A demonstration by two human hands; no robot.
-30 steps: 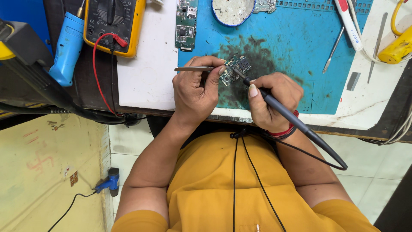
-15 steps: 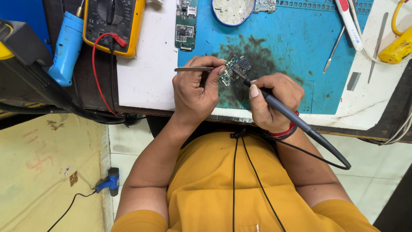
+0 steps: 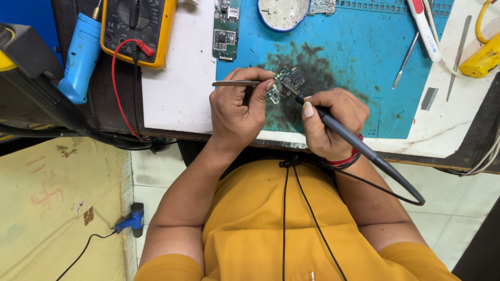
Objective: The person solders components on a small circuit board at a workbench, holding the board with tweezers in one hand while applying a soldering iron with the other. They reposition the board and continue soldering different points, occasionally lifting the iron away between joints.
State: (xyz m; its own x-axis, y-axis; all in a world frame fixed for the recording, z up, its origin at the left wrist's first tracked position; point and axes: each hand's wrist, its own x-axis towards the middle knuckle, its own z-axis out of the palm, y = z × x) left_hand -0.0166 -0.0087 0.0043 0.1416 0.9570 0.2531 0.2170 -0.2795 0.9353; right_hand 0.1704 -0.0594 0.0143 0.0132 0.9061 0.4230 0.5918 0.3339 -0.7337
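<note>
On the blue mat (image 3: pixel 364 62), the small circuit board (image 3: pixel 284 83) looks light, stiff and fragile, best pinched at its edges: left hand (image 3: pixel 237 112) fingers grip tweezers (image 3: pixel 234 83) beside it, right hand (image 3: pixel 328 122) fingers hold the soldering iron (image 3: pixel 359 145).

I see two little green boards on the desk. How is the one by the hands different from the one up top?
The small circuit board sits under the left hand and right hand, on the blue mat's dark stain; the long circuit board lies untouched at the mat's edge. The small one looks shorter and is tilted; the long one lies straight. Both are green with tiny parts.
</note>
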